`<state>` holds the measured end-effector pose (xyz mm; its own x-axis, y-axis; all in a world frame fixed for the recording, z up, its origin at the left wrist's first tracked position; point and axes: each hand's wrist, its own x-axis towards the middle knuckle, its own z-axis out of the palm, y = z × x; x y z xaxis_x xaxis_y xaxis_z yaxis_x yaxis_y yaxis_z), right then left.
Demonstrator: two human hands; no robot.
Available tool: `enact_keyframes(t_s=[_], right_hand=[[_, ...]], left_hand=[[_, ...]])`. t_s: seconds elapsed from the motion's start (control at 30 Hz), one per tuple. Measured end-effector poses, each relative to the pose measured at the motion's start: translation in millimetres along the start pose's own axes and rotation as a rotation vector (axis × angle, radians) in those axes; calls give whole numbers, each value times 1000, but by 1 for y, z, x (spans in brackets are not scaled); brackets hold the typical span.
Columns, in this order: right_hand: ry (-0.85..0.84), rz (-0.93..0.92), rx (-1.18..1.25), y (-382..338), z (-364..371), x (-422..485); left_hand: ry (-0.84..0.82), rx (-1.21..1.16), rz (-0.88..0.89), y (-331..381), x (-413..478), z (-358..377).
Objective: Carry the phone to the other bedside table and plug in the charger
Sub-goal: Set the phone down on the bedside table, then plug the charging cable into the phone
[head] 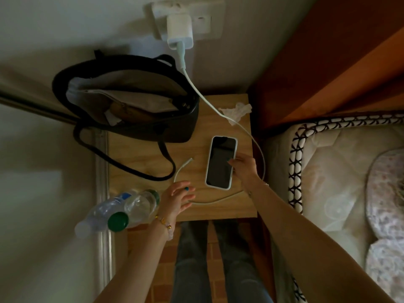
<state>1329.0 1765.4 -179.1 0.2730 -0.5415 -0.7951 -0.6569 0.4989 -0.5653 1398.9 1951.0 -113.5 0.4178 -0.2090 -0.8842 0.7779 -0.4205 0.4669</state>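
Note:
A phone (219,162) in a pale case lies face up, screen dark, on the wooden bedside table (196,136). My right hand (246,169) grips its right edge, thumb on the screen. A white charger (180,29) sits in the wall socket (205,20) above. Its white cable (209,101) runs down across the table, loops past the phone's right side and along the front. The free connector end (190,160) rests left of the phone, unplugged from it. My left hand (177,200) hovers with fingers spread over the cable near the front left.
A dark open handbag (131,101) fills the table's back left, its strap trailing forward. Two clear plastic bottles (122,208) stand at the front left corner. A crumpled tissue (237,110) lies at the back right. The bed's mattress (338,160) is to the right.

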Motion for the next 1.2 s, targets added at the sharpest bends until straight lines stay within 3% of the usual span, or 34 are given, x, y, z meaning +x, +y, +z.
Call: enact_keyframes(t_s=[0.2,0.53,0.83,0.9,1.03,1.2], right_hand=[[4,-18,-44,11,10,8],[189,-114,-194,14,15,5],[175,-86,-202,19,6,4],[160,-83,-164,21,3,3],[184,-94,-110,23,-9,-1],[159,-136,-121,32,-22,-7]], left_hand=[[34,23,38,-3,17,-6],[30,107,106,-7,44,5],[122,910,564,-6,73,24],[178,982,619,-6,77,28],[324,950,601,-4,85,33],[437,839,429,-5,90,40]])
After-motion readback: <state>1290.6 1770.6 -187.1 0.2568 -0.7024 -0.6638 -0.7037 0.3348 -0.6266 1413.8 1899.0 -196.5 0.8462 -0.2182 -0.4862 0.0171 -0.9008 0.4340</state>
